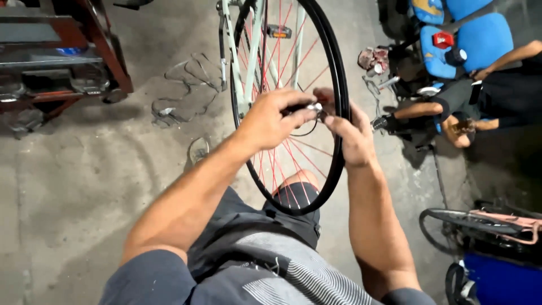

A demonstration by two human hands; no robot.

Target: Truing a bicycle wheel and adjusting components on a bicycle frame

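Fingers of left hand [271, 120] pinch a small metal part [312, 107] at the hub of the bicycle wheel [339, 107]; right hand [351, 133] fingers curl beside it. Best practice, judged: brace the rim, turn gently.

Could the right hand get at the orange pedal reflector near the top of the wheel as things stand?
Probably yes. The right hand is at the wheel's hub, and the pedal reflector lies above it, but the red spokes partly cross the way.
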